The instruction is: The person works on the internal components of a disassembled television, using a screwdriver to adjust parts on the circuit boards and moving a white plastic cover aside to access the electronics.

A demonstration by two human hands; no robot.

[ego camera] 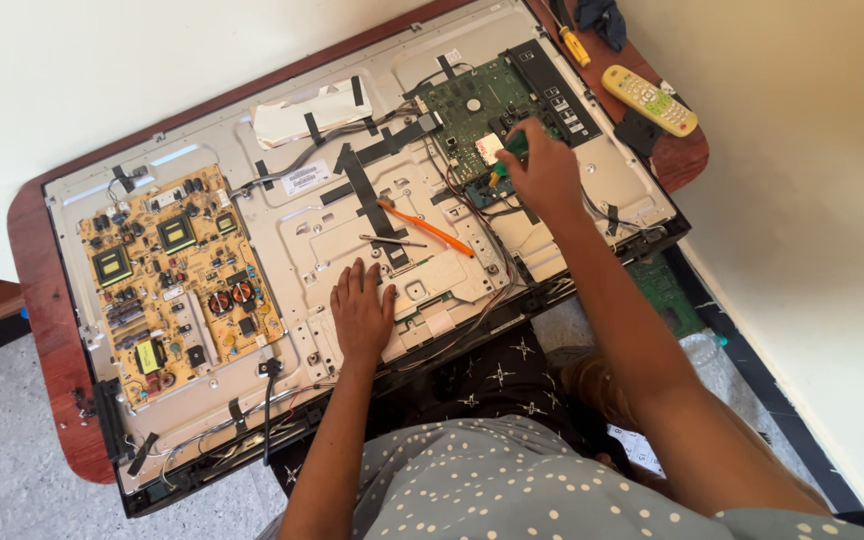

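An opened flat television (pixel 282 215) lies back-up on a reddish wooden table (pixel 37 300), metal rear panel exposed. The person leans over its near edge. Left hand (pixel 362 310) rests palm-down on the metal panel near the lower middle, fingers spread flat, holding nothing. Right hand (pixel 544 175) reaches across to the green circuit board (pixel 467 115) at the upper right of the panel; its fingers are curled closed around a green-handled tool (pixel 515 143), thumb side toward the board (the tool's tip is hidden under the hand, so I cannot tell what it touches). Between the two hands lie an orange stick (pixel 427 228) and a thin metal rod (pixel 392 241), both loose on the panel, near each other at the rod's right end. A yellow-brown circuit board (pixel 177 275) sits at the left of the panel, well apart from both hands. On the table's far right corner: a pale remote control (pixel 649 99) and a yellow-handled screwdriver (pixel 574 44)
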